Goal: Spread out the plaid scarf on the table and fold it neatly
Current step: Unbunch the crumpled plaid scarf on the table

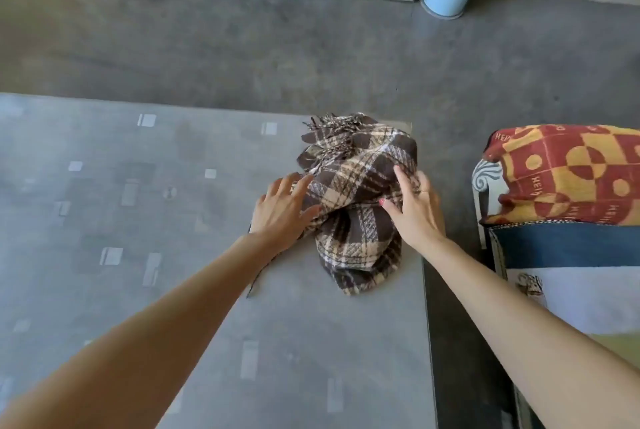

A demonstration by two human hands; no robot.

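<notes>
Plaid scarf (356, 200) — both hands flat.

scarf (356, 200) bunched on table (138, 220) near its right edge, hands either side

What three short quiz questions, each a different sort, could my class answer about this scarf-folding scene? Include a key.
1. True or false: the plaid scarf lies spread flat on the table.
2. Which end of the scarf shows its fringe? A) the far end B) the near end C) neither
3. Fill in: the left hand and right hand rest on the scarf with fingers ____.

Key:
1. False: it sits bunched in a heap near the table's right edge.
2. A
3. open, not yet gripping the cloth
</notes>
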